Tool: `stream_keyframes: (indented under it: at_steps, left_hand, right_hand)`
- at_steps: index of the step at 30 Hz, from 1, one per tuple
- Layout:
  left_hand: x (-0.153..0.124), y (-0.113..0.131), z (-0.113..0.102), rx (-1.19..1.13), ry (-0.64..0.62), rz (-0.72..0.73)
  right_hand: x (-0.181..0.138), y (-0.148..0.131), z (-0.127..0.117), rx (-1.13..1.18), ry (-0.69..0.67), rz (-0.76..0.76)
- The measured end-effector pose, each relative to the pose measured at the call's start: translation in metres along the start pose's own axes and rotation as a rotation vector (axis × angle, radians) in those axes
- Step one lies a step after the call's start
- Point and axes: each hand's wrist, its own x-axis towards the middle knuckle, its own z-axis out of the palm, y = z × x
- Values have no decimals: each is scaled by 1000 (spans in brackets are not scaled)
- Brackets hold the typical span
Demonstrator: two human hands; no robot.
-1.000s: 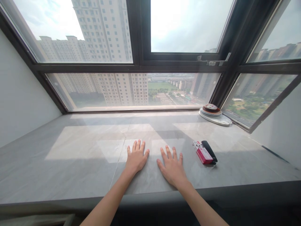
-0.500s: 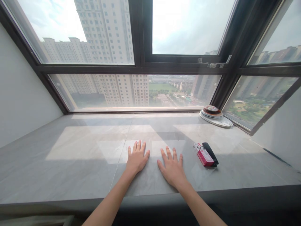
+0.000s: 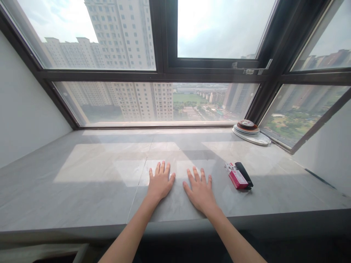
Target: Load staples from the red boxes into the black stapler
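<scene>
Flat on the grey tiled windowsill (image 3: 95, 197) rests my left hand (image 3: 160, 183), its fingers spread and nothing in it. My right hand (image 3: 200, 190) lies palm down a short way to its right, fingers also apart and holding nothing. Beyond the right hand, and nearest to it, is a small red-and-white box (image 3: 238, 179). A black stapler-like object (image 3: 244, 175) lies against the box's right side; its exact kind is hard to make out.
In the far right corner sits a stack of plates (image 3: 246, 129) on a pale marbled board (image 3: 261, 140). Dark window frames (image 3: 109, 76) rise behind the sill, with a latch (image 3: 249, 71) at right. The sill's front edge (image 3: 274, 215) runs below my wrists.
The view has tipped down slightly, so the window and sill sit higher in the picture. Both hands stay flat in nearly the same place.
</scene>
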Motion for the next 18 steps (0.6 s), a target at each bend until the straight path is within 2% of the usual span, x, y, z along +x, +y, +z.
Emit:
stream_keyframes:
  at_steps: [18]
  left_hand:
    - [-51, 19, -17, 7, 13, 20]
  right_hand:
    - [-16, -2, -4, 28, -4, 11]
